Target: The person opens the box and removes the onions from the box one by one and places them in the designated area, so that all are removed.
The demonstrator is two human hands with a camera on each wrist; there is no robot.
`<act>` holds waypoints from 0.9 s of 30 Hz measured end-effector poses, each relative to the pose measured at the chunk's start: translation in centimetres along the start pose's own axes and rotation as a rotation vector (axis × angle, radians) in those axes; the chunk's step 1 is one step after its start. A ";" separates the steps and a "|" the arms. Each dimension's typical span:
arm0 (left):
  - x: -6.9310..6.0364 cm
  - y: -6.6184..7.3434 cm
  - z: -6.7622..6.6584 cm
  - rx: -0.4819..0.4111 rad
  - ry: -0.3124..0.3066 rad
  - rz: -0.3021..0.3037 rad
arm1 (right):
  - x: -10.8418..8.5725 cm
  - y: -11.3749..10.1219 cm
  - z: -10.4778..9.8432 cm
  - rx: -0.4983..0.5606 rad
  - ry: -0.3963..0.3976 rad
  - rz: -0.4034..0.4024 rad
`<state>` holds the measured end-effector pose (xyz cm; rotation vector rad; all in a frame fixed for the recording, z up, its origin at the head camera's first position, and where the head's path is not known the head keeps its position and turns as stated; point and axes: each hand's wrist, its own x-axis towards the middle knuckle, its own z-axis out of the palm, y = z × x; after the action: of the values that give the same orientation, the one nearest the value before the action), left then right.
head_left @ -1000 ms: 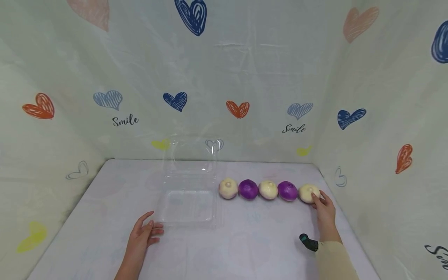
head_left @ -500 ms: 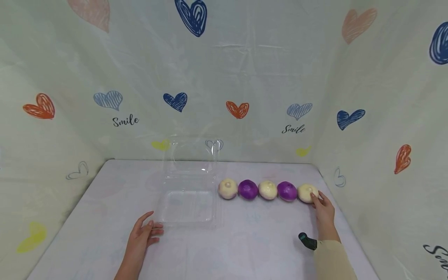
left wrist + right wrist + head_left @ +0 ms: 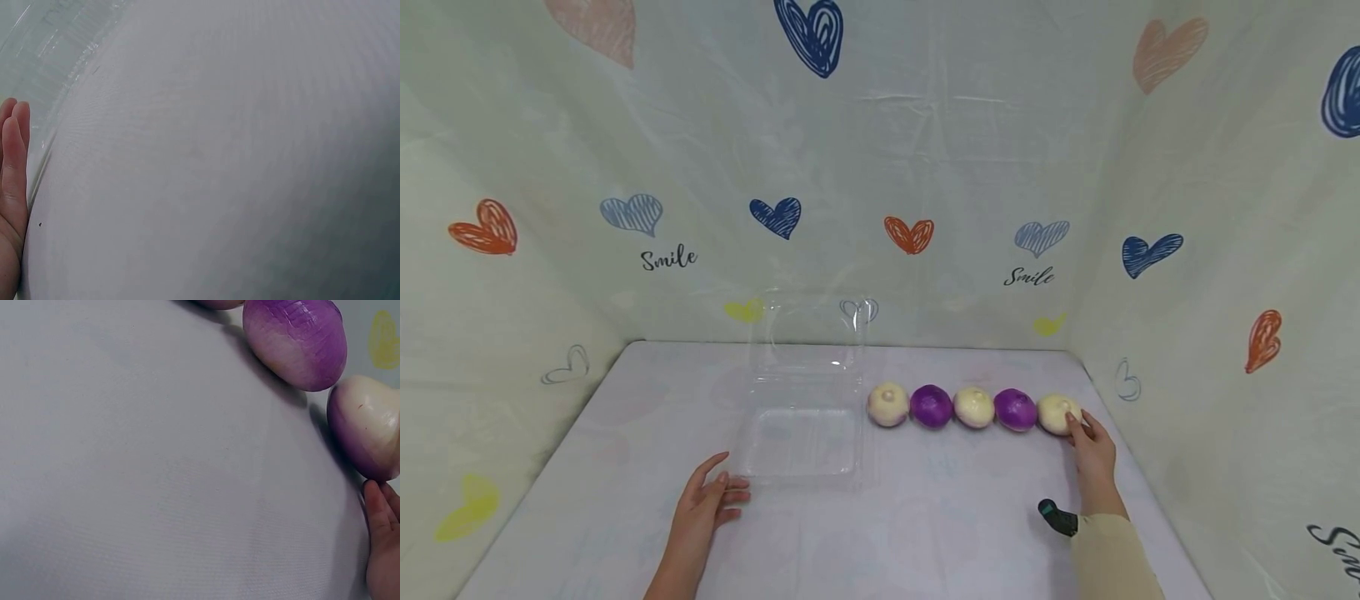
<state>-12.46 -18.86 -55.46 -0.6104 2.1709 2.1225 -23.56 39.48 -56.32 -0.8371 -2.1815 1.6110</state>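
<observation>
Five-part wording aside, several purple-and-white turnips stand in a row, alternating white side and purple side up. At the row's right end, my right hand [image 3: 1093,458] pinches a white-topped turnip [image 3: 1056,414] between thumb and fingers; the right wrist view shows the fingertips against the base of this turnip [image 3: 367,428]. Beside it is a purple-topped turnip [image 3: 1016,410]. A clear plastic clamshell box [image 3: 805,477] lies with its lid raised at the back, left of the row. My left hand [image 3: 700,504] rests by the box's near left corner, fingers loosely extended; contact is unclear.
The white-covered table [image 3: 940,533] reaches back to a pale curtain [image 3: 970,183] printed with hearts, which also hangs on both sides. A dark wrist device [image 3: 1058,518] sits at the right sleeve [image 3: 1112,558].
The right-end turnip has shifted slightly left, closer to its purple-topped neighbour, with my right hand following. My left hand and the box have stayed put.
</observation>
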 end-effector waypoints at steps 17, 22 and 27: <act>0.1 -0.2 0.1 0.012 0.007 -0.002 | -0.3 -0.1 0.1 -0.001 -0.012 -0.012; 0.1 -0.2 0.0 0.007 0.002 -0.009 | -0.6 -0.3 0.1 -0.009 0.002 -0.021; 0.0 -0.2 0.0 0.008 -0.002 -0.003 | -0.7 -0.5 0.3 0.004 0.009 -0.011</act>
<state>-12.44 -18.88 -55.66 -0.6101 2.1756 2.1106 -23.29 38.71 -55.89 -0.8277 -2.1731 1.6026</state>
